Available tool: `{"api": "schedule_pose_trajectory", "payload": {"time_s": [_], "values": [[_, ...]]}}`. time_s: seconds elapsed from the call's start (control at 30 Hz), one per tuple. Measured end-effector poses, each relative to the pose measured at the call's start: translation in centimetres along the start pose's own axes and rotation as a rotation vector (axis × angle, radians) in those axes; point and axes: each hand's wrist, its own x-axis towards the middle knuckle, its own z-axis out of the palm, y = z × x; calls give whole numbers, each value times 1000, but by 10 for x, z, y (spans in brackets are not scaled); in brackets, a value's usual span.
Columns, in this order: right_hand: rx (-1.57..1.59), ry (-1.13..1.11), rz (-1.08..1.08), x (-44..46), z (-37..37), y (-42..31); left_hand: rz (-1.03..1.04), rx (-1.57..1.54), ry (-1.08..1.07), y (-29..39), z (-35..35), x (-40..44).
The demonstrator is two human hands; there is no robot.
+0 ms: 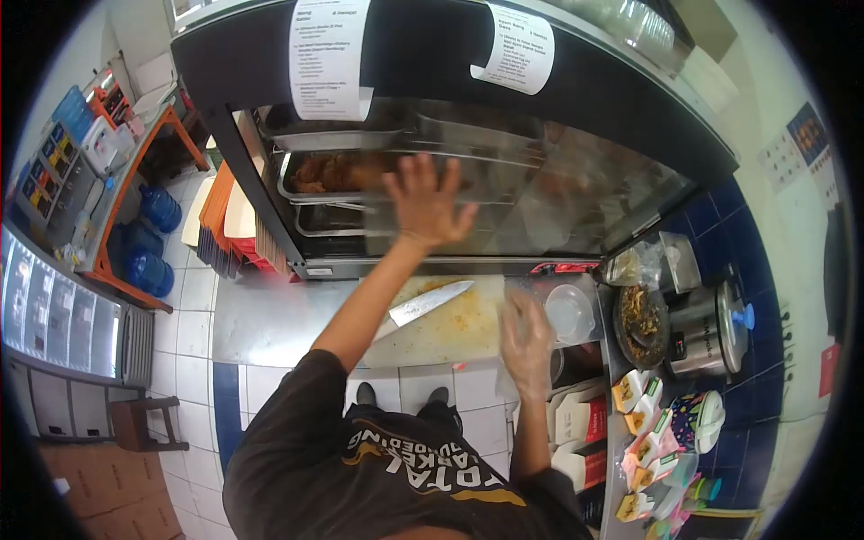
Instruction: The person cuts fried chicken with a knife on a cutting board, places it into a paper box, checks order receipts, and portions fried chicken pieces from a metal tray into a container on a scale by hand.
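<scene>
My left hand (pixel 427 205) is spread flat against the sliding glass door (pixel 389 220) of a food warmer cabinet (pixel 432 76). Behind the glass, a metal tray holds browned fried food (pixel 324 173), partly hidden by reflections. My right hand (pixel 525 337), in a clear plastic glove, hovers at the right edge of a cutting board (pixel 423 333). Its fingers are loosely apart and somewhat blurred, with nothing visible in them. A knife (pixel 432 303) lies on the stained board between my arms. Just right of the gloved hand is a clear round plastic container (pixel 570 312).
Two paper receipts (pixel 329 58) hang on the cabinet's top. At right stand a stone mortar with dark food (pixel 641 324), a steel cooker (pixel 711 333) and several small food boxes (pixel 643 450). Folded cartons (pixel 220 211) stand left of the cabinet. A wooden stool (pixel 148 418) is on the floor.
</scene>
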Motion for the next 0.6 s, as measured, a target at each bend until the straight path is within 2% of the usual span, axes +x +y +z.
{"api": "schedule_pose_trajectory", "payload": {"time_s": [0.07,0.13,0.17,0.2,0.23,0.27,0.3,0.33,0.4,0.43,0.47,0.5,0.53,0.6], "values": [[11,70,-347,52,11,-62,4,-38,-34,38,-2,6],[12,-5,-686,85,26,-97,96,-260,-475,66,-32,19],[3,-3,-790,97,40,-110,102,-259,-466,69,-45,12],[-10,3,-899,113,49,-120,16,-298,-417,68,-59,6],[-15,12,-907,132,55,-122,-70,-340,-374,69,-70,1],[-138,-5,-969,152,65,-120,-55,-340,-366,69,-59,-21],[-262,-25,-1022,165,75,-117,-210,-603,-393,66,-33,-57],[-268,-10,-1025,174,80,-107,-264,-683,-413,73,-34,-49],[-603,95,-753,189,76,-83,-381,-839,-442,87,-36,-33],[-616,100,-759,195,72,-76,-331,-762,-355,94,-37,-26],[-630,200,-797,199,67,-73,-280,-682,-271,99,-38,-21],[-641,301,-836,204,61,-72,-280,-776,-256,103,-42,-10],[-646,306,-838,210,55,-73,-275,-781,-252,103,-41,-11],[-882,42,-479,218,45,-75,-216,-767,-399,101,-41,-20]]}}
